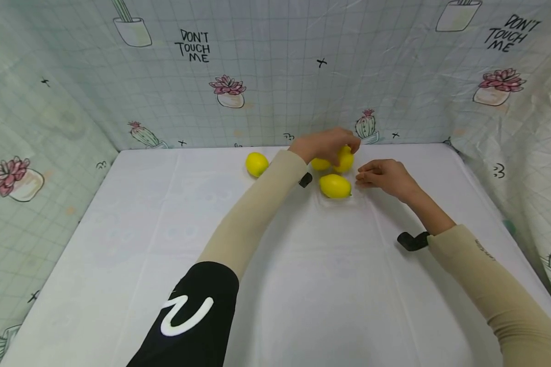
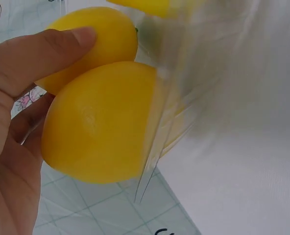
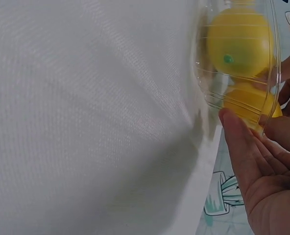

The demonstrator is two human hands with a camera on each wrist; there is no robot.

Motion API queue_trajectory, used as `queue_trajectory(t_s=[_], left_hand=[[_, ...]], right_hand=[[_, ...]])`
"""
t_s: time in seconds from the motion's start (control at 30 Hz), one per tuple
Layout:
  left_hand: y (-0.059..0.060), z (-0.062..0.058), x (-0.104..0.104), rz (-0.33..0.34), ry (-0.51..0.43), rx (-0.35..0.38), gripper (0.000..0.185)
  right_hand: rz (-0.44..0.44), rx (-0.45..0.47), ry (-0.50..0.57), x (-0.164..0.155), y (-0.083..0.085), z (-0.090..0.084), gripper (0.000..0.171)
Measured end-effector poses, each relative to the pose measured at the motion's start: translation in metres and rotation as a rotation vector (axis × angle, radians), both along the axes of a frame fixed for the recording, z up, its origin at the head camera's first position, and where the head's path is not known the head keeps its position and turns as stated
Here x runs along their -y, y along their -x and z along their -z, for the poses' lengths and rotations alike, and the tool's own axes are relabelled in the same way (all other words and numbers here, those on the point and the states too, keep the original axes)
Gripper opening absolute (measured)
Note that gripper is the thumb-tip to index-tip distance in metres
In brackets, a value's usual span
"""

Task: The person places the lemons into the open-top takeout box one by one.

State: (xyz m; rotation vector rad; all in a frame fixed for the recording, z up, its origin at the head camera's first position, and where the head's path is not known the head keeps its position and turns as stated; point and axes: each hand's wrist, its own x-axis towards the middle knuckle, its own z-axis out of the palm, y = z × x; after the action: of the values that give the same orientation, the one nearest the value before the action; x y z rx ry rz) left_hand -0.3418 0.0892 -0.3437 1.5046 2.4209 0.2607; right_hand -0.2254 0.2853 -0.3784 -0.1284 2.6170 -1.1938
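Note:
Toward the back of the table, my left hand [image 1: 325,145] grips a yellow lemon [image 1: 344,159] over a clear plastic container [image 1: 340,203]. The left wrist view shows the thumb on that lemon [image 2: 113,41], with another lemon [image 2: 98,125] against it, partly behind the clear wall. A front lemon [image 1: 335,186] lies in the container, and one more [image 1: 320,164] is partly hidden under the left hand. My right hand [image 1: 387,178] pinches the container's rim at its right side; the thumb and fingers meet there in the right wrist view [image 3: 265,176].
A separate lemon [image 1: 257,164] lies on the white table [image 1: 188,229] left of the container, near the back edge. Behind the table hangs a patterned curtain [image 1: 275,66], which also covers both sides. A black wrist mount [image 1: 413,241] projects from the right sleeve.

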Motion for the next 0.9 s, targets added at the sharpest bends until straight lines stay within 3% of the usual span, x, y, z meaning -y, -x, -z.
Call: queue_trajectory(t_s=[0.23, 0.47, 0.77, 0.9], left_hand=[[-0.009, -0.004, 0.003, -0.002, 0.051, -0.013, 0.040], [-0.014, -0.007, 0.026, -0.020, -0.012, 0.018, 0.045], [-0.018, -0.018, 0.119, -0.177, -0.180, 0.019, 0.045], [-0.022, -0.019, 0.160, -0.308, -0.206, 0.016, 0.042]], right_hand=[[0.016, -0.002, 0.013, -0.001, -0.003, 0.001, 0.042], [0.009, -0.020, 0.016, -0.001, -0.004, 0.002, 0.043], [0.016, -0.011, -0.001, 0.002, -0.003, 0.005, 0.041], [0.014, -0.013, -0.021, 0.002, -0.005, 0.003, 0.039]])
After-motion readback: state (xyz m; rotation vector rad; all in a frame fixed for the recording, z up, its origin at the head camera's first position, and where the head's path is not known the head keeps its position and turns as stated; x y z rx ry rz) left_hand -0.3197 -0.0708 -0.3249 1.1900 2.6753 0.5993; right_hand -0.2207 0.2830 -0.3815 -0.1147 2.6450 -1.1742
